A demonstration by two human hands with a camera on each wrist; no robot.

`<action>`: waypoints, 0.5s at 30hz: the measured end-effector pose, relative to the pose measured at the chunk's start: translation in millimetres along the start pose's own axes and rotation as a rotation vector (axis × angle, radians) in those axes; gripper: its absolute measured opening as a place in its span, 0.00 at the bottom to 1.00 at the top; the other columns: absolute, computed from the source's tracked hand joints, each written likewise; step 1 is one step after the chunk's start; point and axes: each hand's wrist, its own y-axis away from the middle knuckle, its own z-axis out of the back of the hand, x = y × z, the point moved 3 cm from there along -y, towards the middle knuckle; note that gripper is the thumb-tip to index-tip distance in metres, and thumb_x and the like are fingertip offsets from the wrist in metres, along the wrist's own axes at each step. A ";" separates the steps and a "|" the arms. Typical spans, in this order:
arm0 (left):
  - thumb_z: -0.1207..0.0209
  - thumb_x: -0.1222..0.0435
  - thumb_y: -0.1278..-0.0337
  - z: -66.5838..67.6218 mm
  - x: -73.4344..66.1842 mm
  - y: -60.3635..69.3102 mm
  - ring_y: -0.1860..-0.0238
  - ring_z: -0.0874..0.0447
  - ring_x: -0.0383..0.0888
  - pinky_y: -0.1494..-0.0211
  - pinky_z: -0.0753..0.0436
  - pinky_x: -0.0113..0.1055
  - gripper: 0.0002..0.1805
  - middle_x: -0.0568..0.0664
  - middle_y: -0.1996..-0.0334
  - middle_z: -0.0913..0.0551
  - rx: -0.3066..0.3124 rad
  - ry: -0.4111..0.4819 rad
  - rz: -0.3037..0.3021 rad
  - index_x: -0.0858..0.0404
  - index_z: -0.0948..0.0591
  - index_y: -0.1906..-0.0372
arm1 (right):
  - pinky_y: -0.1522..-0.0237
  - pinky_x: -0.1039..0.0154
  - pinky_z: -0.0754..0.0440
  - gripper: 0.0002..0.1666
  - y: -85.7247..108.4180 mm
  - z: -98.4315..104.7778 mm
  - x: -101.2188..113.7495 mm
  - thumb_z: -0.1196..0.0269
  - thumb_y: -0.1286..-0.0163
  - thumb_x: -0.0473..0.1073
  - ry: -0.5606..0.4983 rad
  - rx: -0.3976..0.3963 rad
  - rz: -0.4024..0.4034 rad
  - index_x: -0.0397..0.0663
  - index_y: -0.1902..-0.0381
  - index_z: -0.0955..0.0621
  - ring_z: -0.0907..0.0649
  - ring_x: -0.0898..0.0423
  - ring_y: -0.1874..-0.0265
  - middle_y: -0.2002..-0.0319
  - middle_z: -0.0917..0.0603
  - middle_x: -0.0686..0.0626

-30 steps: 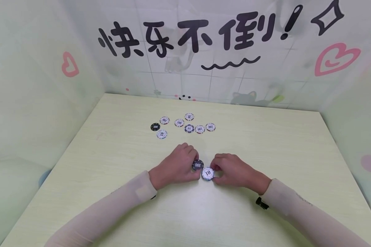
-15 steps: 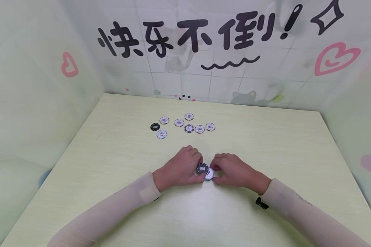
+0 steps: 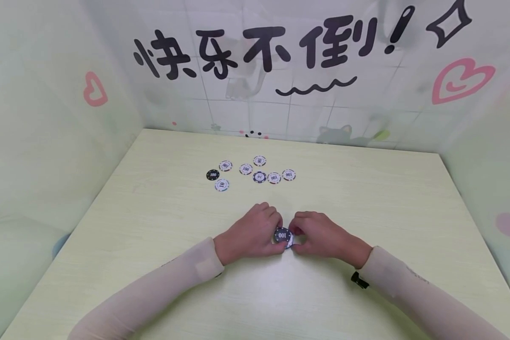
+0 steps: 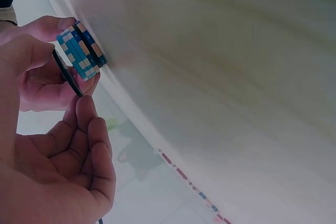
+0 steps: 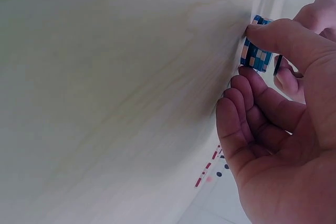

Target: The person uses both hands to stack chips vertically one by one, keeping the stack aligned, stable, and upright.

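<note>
1. Two hands meet near the middle of one table [image 3: 365,198].
2. The left hand [image 3: 250,231] pinches one black chip [image 3: 283,234], marked 100, between thumb and fingers.
3. The right hand [image 3: 323,235] is clamped on one stack [image 4: 80,51], thumb and fingers at its rim; the stack stands on the table, its chips too small to count surely.
4. The black chip is over the stack, covering most of its top from above; both wrist views show a narrow gap between.
5. Eight loose chips lie flat beyond the hands: five white chips [image 3: 274,178], one white 10 [image 3: 222,184], one blue-rimmed 10 [image 3: 259,177], one black 100 [image 3: 213,174].
</note>
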 end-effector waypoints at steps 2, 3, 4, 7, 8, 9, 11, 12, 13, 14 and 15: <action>0.30 0.48 0.36 0.5 -0.7 -0.4 0.63 0.22 0.44 0.55 0.22 0.38 0.20 0.46 0.68 0.16 0.009 -0.005 0.000 0.63 0.13 0.60 | 0.60 0.65 0.18 0.13 0.0 0.2 -0.2 0.20 0.39 0.37 0.002 -0.002 0.003 0.43 0.58 0.11 0.21 0.62 0.66 0.65 0.18 0.57; 0.30 0.48 0.36 1.0 -1.2 -0.5 0.63 0.22 0.44 0.54 0.22 0.38 0.20 0.46 0.68 0.16 0.013 -0.006 -0.001 0.63 0.13 0.60 | 0.60 0.65 0.18 0.13 0.0 0.3 -0.2 0.20 0.39 0.37 0.002 -0.004 0.006 0.43 0.58 0.11 0.21 0.62 0.66 0.65 0.18 0.57; 0.30 0.48 0.36 1.3 -1.7 -0.7 0.63 0.22 0.44 0.55 0.22 0.38 0.20 0.46 0.68 0.16 0.015 -0.007 -0.004 0.63 0.13 0.60 | 0.60 0.65 0.18 0.13 0.0 0.5 -0.2 0.20 0.39 0.37 0.004 -0.005 0.009 0.44 0.58 0.11 0.22 0.62 0.66 0.65 0.18 0.57; 0.30 0.48 0.35 2.2 -2.9 -1.2 0.63 0.22 0.44 0.54 0.22 0.37 0.20 0.46 0.69 0.16 0.019 -0.015 -0.012 0.63 0.13 0.60 | 0.61 0.65 0.18 0.13 0.0 0.8 0.2 0.20 0.40 0.37 0.005 -0.008 0.015 0.44 0.58 0.12 0.22 0.63 0.67 0.65 0.18 0.57; 0.30 0.48 0.35 2.7 -3.3 -1.4 0.63 0.22 0.44 0.54 0.22 0.37 0.21 0.46 0.69 0.16 0.018 -0.014 -0.015 0.63 0.13 0.61 | 0.61 0.65 0.19 0.13 -0.1 0.8 0.2 0.20 0.40 0.37 0.006 -0.009 0.017 0.44 0.58 0.12 0.22 0.63 0.67 0.65 0.18 0.57; 0.30 0.48 0.35 2.6 -3.3 -1.5 0.63 0.22 0.44 0.55 0.22 0.37 0.20 0.45 0.69 0.17 0.017 -0.016 -0.018 0.63 0.13 0.61 | 0.61 0.65 0.19 0.13 0.0 0.7 0.2 0.20 0.40 0.37 0.006 -0.009 0.017 0.44 0.59 0.12 0.22 0.63 0.67 0.65 0.18 0.57; 0.30 0.48 0.35 2.9 -3.8 -1.9 0.64 0.22 0.44 0.55 0.22 0.37 0.20 0.45 0.69 0.17 0.016 -0.020 -0.023 0.63 0.13 0.61 | 0.61 0.65 0.19 0.13 0.1 0.7 0.0 0.20 0.40 0.37 0.005 -0.012 0.022 0.44 0.59 0.12 0.22 0.63 0.67 0.65 0.18 0.57; 0.30 0.48 0.35 2.9 -4.0 -2.1 0.64 0.22 0.44 0.55 0.22 0.37 0.20 0.45 0.69 0.17 0.016 -0.019 -0.025 0.63 0.13 0.61 | 0.61 0.65 0.19 0.13 0.2 0.5 -0.1 0.20 0.40 0.36 0.005 -0.013 0.025 0.44 0.59 0.12 0.22 0.63 0.67 0.65 0.18 0.57; 0.30 0.47 0.35 2.7 -4.0 -2.3 0.64 0.22 0.44 0.55 0.22 0.37 0.20 0.45 0.70 0.17 0.017 -0.023 -0.027 0.63 0.13 0.62 | 0.61 0.65 0.19 0.13 0.1 0.4 -0.5 0.20 0.41 0.36 0.005 -0.015 0.028 0.44 0.59 0.12 0.22 0.63 0.67 0.65 0.18 0.57; 0.30 0.47 0.35 2.1 -3.9 -2.5 0.64 0.22 0.44 0.55 0.22 0.37 0.21 0.45 0.70 0.17 0.018 -0.027 -0.029 0.62 0.13 0.62 | 0.61 0.65 0.19 0.13 0.1 0.3 -0.7 0.20 0.41 0.36 0.004 -0.017 0.030 0.44 0.59 0.12 0.22 0.63 0.67 0.65 0.18 0.57; 0.30 0.47 0.34 1.4 -3.7 -2.6 0.64 0.22 0.44 0.55 0.22 0.37 0.21 0.44 0.70 0.17 0.019 -0.032 -0.031 0.62 0.13 0.62 | 0.61 0.65 0.19 0.13 0.2 0.2 -0.8 0.20 0.41 0.36 0.003 -0.018 0.032 0.44 0.59 0.11 0.22 0.63 0.67 0.65 0.18 0.58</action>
